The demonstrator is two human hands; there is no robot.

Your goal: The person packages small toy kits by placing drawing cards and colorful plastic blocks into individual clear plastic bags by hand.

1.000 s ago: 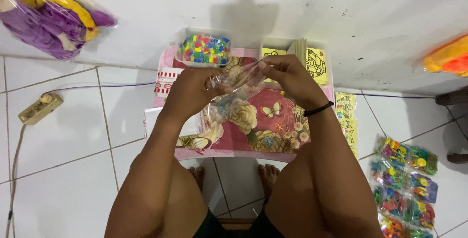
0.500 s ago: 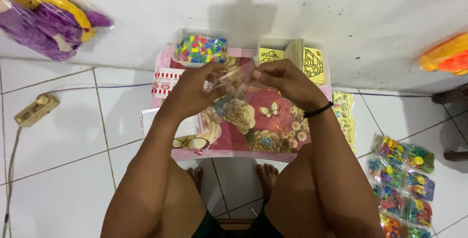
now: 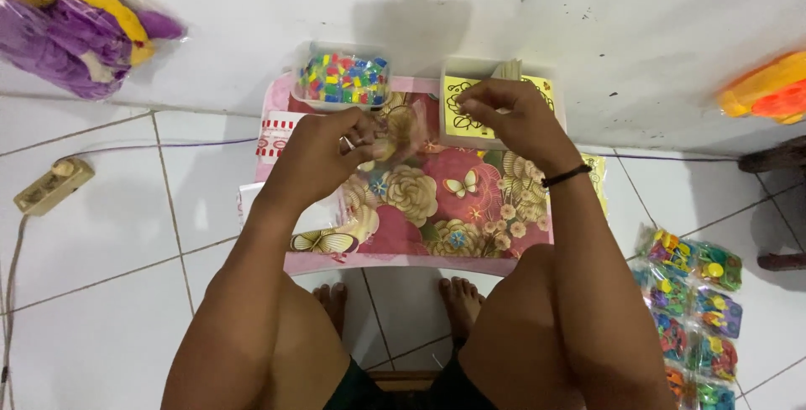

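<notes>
Low floral table (image 3: 470, 234) as landmark; everything placed from it

- Left hand (image 3: 315, 154) over the table's far-left part, fingers pinched on a small clear plastic bag (image 3: 395, 129). The bag hangs crumpled above the table's far middle, just this side of the tub of coloured beads (image 3: 344, 78). Contents too small to tell
- Right hand (image 3: 504, 112) over the table's far-right corner, above the box of yellow printed cards (image 3: 470, 108). Fingertips curled together as if nipping something thin; whether it holds a card or the bag's edge, cannot tell
- Stack of filled bead packets (image 3: 688, 309) on the floor tiles, right of the table. White plug strip (image 3: 52, 185) well off to its left. Purple and yellow bagged toy (image 3: 67, 28) beyond its far-left corner, against the wall

Judgement on doing this well: keep the bag's mouth pinched open and upright with the left, so it does not fold shut. Right should lift one card only, by its edge, and bring it across low over the table. Work above the tabletop so anything dropped lands there, not on the tiles
</notes>
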